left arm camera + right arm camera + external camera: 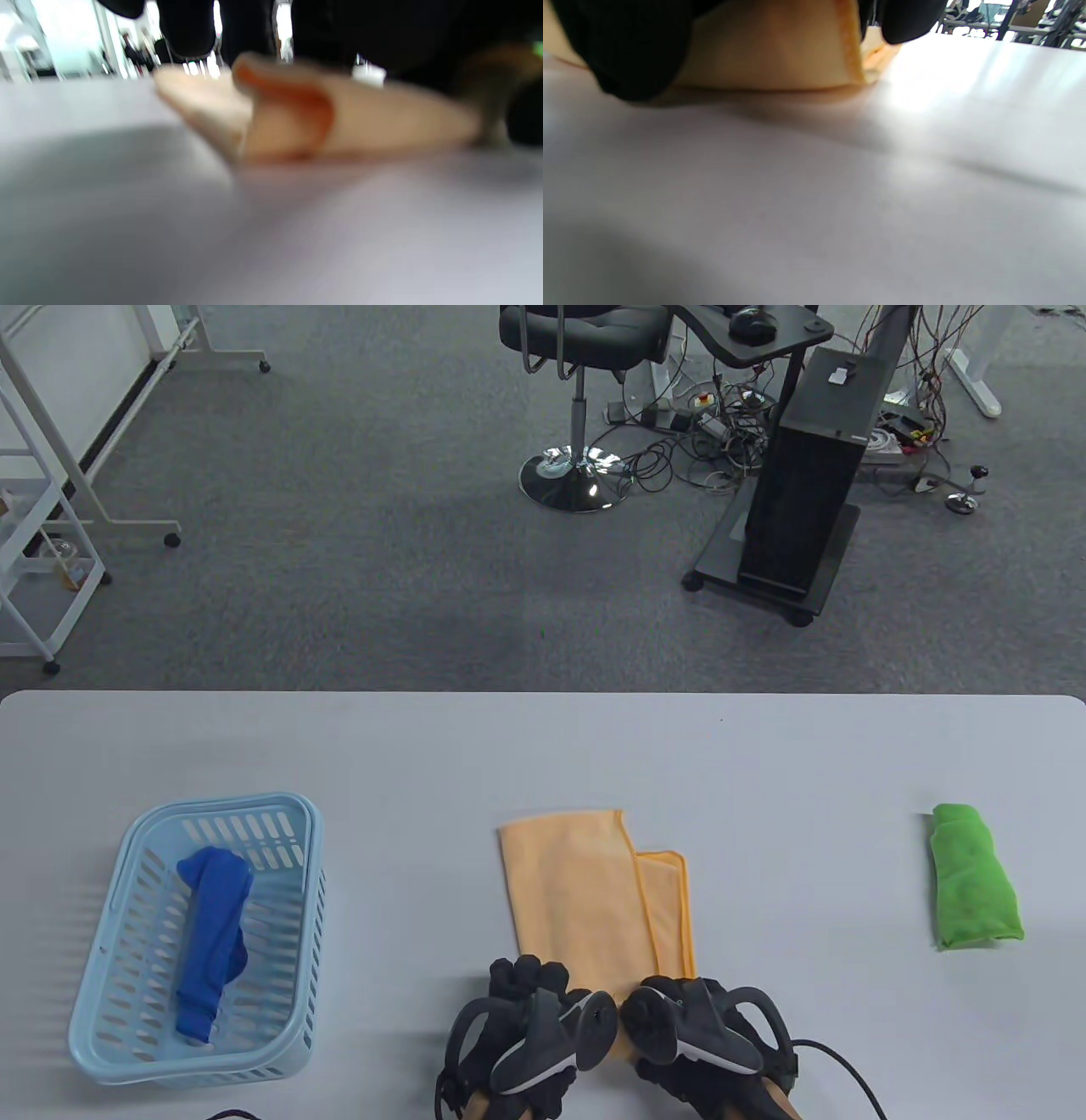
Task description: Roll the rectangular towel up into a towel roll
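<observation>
Table — pale grey, grey carpet beyond — holds orange towel.

Orange towel lying folded on the table.
Its near end is curling up off the surface, far end flat, layers offset.

Your left hand and right hand sit side by side at the near edge, nearly touching, backs up with the trackers on top. Your left fingers curl forward and down, knuckles bent. Your right fingers are mostly hidden under the tracker in the table view; the right wrist view shows dark fingertips pressed low. Both wrists reach in from the near side.
</observation>
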`<action>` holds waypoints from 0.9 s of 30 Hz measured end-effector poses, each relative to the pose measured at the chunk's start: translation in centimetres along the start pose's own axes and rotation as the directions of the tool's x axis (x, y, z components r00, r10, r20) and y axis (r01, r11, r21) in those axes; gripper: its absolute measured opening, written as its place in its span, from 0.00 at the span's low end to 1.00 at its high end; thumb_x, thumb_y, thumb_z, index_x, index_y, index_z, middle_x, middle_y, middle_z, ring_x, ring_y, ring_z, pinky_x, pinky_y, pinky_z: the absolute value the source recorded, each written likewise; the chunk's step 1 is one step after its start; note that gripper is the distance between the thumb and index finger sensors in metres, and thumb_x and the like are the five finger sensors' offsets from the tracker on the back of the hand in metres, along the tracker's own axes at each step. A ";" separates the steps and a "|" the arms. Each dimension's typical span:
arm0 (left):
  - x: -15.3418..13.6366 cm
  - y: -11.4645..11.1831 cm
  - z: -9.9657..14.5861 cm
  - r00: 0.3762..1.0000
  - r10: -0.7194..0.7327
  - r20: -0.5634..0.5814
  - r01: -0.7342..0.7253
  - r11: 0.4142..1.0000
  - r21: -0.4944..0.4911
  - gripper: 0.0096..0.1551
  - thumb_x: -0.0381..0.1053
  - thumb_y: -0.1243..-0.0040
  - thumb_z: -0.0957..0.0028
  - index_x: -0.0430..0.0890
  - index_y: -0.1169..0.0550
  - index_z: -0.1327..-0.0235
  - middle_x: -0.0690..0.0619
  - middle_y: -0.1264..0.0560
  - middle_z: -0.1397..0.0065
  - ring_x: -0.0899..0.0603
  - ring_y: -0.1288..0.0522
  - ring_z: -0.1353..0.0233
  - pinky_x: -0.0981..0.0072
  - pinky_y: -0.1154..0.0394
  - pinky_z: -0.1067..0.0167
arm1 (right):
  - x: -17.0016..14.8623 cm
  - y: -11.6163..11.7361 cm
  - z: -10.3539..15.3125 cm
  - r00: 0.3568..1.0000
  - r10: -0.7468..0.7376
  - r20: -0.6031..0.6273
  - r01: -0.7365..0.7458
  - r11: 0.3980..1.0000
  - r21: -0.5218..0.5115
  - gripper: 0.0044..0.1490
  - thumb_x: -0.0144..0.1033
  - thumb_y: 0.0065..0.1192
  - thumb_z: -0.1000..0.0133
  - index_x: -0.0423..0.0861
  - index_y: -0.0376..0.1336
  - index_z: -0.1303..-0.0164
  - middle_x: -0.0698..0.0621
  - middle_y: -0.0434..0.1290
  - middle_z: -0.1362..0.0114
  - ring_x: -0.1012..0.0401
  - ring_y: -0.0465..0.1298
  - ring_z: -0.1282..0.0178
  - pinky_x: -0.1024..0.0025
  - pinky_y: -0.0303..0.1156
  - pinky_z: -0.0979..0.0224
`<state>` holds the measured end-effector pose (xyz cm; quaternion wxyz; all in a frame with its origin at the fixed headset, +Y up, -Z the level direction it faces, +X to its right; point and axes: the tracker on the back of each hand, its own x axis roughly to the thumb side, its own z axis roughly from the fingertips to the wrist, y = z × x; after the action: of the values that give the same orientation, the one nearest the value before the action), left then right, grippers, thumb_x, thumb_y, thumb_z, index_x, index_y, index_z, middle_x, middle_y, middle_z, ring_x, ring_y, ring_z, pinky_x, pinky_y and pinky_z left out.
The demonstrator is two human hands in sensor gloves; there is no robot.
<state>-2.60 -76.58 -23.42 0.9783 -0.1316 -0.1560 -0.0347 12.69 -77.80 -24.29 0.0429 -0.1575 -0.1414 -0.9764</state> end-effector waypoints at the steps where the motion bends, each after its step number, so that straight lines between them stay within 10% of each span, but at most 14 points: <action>1: -0.2 -0.5 -0.1 1.000 0.005 0.000 -0.005 1.000 -0.028 0.38 0.67 0.42 0.64 0.58 0.25 0.37 0.46 0.31 0.25 0.33 0.38 0.23 0.30 0.46 0.29 | 0.1 0.0 -0.1 1.000 -0.003 -0.014 0.002 1.000 -0.016 0.42 0.48 0.68 0.64 0.59 0.57 0.37 0.53 0.56 0.25 0.52 0.63 0.25 0.42 0.57 0.23; 7: -0.7 -0.8 -0.1 1.000 0.005 0.000 -0.005 1.000 -0.014 0.41 0.63 0.32 0.68 0.59 0.28 0.36 0.47 0.30 0.26 0.33 0.36 0.23 0.30 0.44 0.29 | 0.1 -0.1 -0.2 0.999 -0.030 -0.026 0.028 0.997 -0.076 0.34 0.44 0.65 0.62 0.58 0.62 0.43 0.53 0.61 0.29 0.52 0.68 0.29 0.44 0.60 0.25; 18: -1.6 0.2 0.5 0.989 0.146 -0.025 -0.145 0.989 0.018 0.26 0.59 0.44 0.59 0.53 0.13 0.53 0.48 0.19 0.40 0.34 0.31 0.27 0.30 0.42 0.31 | -1.1 -1.4 0.5 0.988 -0.150 0.025 0.151 0.985 -0.079 0.32 0.45 0.60 0.61 0.54 0.70 0.44 0.51 0.77 0.43 0.55 0.81 0.45 0.46 0.67 0.29; 23: -0.8 -0.4 0.0 0.997 0.062 -0.055 -0.060 0.998 0.034 0.27 0.60 0.42 0.59 0.59 0.21 0.45 0.46 0.29 0.30 0.34 0.37 0.26 0.30 0.47 0.29 | -0.9 -1.0 0.3 0.996 -0.091 -0.004 0.090 0.986 -0.144 0.39 0.45 0.63 0.62 0.59 0.60 0.36 0.51 0.61 0.30 0.52 0.67 0.31 0.42 0.57 0.24; 27: 0.0 0.0 0.1 0.999 -0.002 -0.037 0.006 0.993 0.121 0.24 0.57 0.39 0.59 0.62 0.28 0.47 0.48 0.37 0.29 0.34 0.41 0.27 0.30 0.50 0.29 | -0.6 -1.2 0.3 0.990 -0.142 0.005 0.140 0.967 -0.214 0.31 0.40 0.67 0.63 0.56 0.64 0.48 0.52 0.62 0.33 0.53 0.68 0.32 0.43 0.58 0.24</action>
<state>-2.60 -76.50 -23.29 0.9872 -0.0710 -0.1399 -0.0295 13.18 -76.58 -24.52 -0.0431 -0.1457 -0.0460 -0.9873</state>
